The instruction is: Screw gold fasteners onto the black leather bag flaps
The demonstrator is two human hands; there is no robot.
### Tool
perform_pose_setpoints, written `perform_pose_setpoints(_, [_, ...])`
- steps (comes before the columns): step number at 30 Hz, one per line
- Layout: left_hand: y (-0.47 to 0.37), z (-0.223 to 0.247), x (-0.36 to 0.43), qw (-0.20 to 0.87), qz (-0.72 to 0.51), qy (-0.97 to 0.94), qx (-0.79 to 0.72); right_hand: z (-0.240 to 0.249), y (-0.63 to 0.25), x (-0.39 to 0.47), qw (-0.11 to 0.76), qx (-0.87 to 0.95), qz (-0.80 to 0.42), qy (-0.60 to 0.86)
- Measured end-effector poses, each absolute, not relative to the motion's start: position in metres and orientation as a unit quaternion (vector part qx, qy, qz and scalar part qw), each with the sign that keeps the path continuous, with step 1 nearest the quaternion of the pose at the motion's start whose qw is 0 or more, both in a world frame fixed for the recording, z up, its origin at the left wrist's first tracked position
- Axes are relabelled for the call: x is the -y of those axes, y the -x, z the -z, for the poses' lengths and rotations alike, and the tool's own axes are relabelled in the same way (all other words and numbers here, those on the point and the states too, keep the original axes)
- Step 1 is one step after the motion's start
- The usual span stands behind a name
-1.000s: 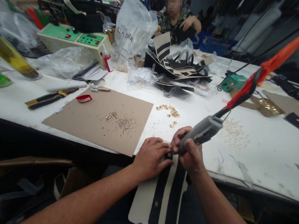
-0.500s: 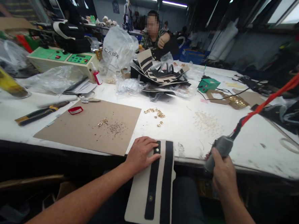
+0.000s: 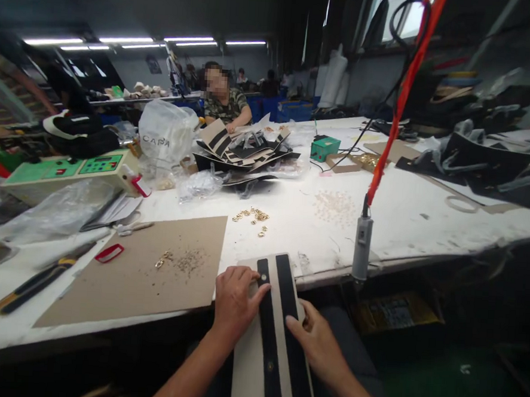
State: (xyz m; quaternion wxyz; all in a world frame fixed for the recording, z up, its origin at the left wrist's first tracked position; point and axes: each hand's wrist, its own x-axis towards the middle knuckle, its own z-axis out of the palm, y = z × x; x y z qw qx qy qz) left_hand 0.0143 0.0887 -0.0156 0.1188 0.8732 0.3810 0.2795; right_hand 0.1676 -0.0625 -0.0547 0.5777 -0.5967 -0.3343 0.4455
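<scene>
A beige panel with two black strips (image 3: pixel 271 330) rests on my lap, its top against the table edge. One strip carries two small metal studs. My left hand (image 3: pixel 236 298) grips the panel's upper left edge, thumb beside the upper stud. At the right edge, my right hand (image 3: pixel 317 336) holds the panel with its thumb on the outer black strip. A grey cylindrical electric screwdriver (image 3: pixel 362 246) hangs from an orange cord (image 3: pixel 398 111), apart from my right hand. Small gold metal fittings (image 3: pixel 251 217) lie on the table beyond the panel.
At left lies a brown board (image 3: pixel 143 275) with tiny screws, a red magnetic-looking holder (image 3: pixel 109 253) and a yellow-black tool (image 3: pixel 39 280). Behind are stacked striped panels (image 3: pixel 240 155), a green box (image 3: pixel 325 148) and a control unit (image 3: pixel 69 171). A person (image 3: pixel 226 100) sits opposite.
My right hand has let go of the electric screwdriver and taken hold of the panel's right edge. The screwdriver now hangs free. The camera view has turned to the right.
</scene>
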Motion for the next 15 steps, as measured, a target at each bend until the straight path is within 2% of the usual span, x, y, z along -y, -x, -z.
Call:
perform_pose_setpoints(2, [-0.007,0.012,-0.075,0.202,-0.306,-0.840,-0.400,0.039,-0.153,0.054,0.593,0.408,-0.364,0.592])
perform_pose_setpoints(4, [0.002,0.004,-0.055,0.332,-0.328,-0.773,-0.430,0.023,-0.142,0.051,0.584,0.488,-0.273,0.588])
perform_pose_setpoints(8, [0.012,-0.022,-0.017,0.559,-0.341,-0.588,-0.474,0.006,-0.117,0.054,0.504,0.636,-0.194,0.551])
perform_pose_setpoints(12, [0.012,-0.045,-0.011,0.627,-0.358,-0.427,-0.545,-0.015,-0.102,0.068,0.447,0.714,-0.173,0.510])
perform_pose_setpoints(15, [0.009,-0.054,-0.018,0.646,-0.392,-0.391,-0.526,-0.046,-0.117,0.087,0.480,0.755,-0.154,0.421])
